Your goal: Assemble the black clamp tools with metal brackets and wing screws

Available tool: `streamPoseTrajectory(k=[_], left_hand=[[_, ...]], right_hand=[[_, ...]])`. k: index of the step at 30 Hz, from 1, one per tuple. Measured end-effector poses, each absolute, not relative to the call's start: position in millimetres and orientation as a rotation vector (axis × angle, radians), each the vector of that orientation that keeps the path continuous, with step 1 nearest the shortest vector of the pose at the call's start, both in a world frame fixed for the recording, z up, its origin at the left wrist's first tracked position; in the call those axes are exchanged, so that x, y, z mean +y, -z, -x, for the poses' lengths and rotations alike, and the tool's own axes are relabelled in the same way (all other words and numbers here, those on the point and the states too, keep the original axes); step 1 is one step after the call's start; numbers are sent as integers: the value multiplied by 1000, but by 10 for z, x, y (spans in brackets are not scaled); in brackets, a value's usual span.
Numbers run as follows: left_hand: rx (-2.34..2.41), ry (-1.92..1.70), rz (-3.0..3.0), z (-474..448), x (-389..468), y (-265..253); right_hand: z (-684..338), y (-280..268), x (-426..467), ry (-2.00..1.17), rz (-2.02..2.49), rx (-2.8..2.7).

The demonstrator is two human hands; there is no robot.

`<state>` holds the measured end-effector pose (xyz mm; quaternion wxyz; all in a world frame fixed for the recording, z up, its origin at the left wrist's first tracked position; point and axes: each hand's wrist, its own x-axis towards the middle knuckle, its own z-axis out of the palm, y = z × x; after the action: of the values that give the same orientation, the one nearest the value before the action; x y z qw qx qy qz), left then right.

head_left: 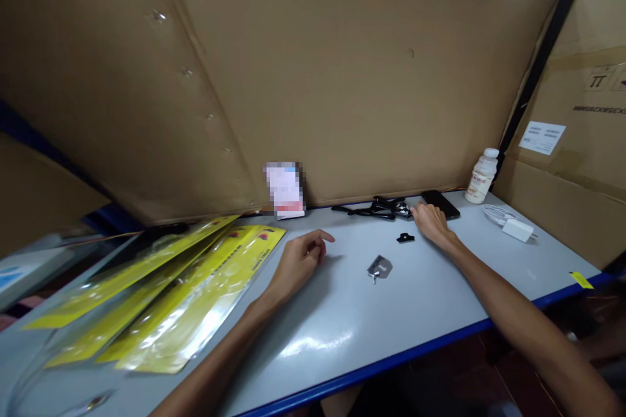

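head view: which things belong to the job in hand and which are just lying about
Likely in the work: black-handled gear at the right hand, small black piece, silvery piece, perhaps yellow packs.
Apparently just lying about: white-capped bottle, white charger, black phone.

The left hand (303, 257) curls loosely, index finger (326, 236) extended; the right hand (431, 223) reaches farther forward.

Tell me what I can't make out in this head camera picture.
Head view:
Right hand: whether it grips the black tools, as it blocks the contact.
Upright panel: pixelation masks its contents.
White label: its print is too small to read.
Yellow packaging: its small lettering is blurred.
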<state>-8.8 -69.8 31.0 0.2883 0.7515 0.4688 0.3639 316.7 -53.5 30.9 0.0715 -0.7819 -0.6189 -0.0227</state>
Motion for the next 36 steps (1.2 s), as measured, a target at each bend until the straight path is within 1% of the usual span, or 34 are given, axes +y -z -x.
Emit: streamPoseTrajectory(k=[15, 19, 25, 29, 36], left_hand=[[1288, -967, -2090, 53, -727, -326], [1304, -944, -2123, 49, -733, -334], [1342, -938, -2176, 34, -745, -339], [1338, -958, -2225, 21, -758, -347], [1263, -910, -2160, -28, -763, -295]], right_hand=[[-3132, -382, -608, 180, 2378, -1952], [-3034, -435, -627, 328, 2173, -1962], [-2668, -422, -650, 272, 1798, -2287], [-2532, -357, -623, 301, 1790, -2398], [-2521, -330, -568, 374, 1839, -2410]])
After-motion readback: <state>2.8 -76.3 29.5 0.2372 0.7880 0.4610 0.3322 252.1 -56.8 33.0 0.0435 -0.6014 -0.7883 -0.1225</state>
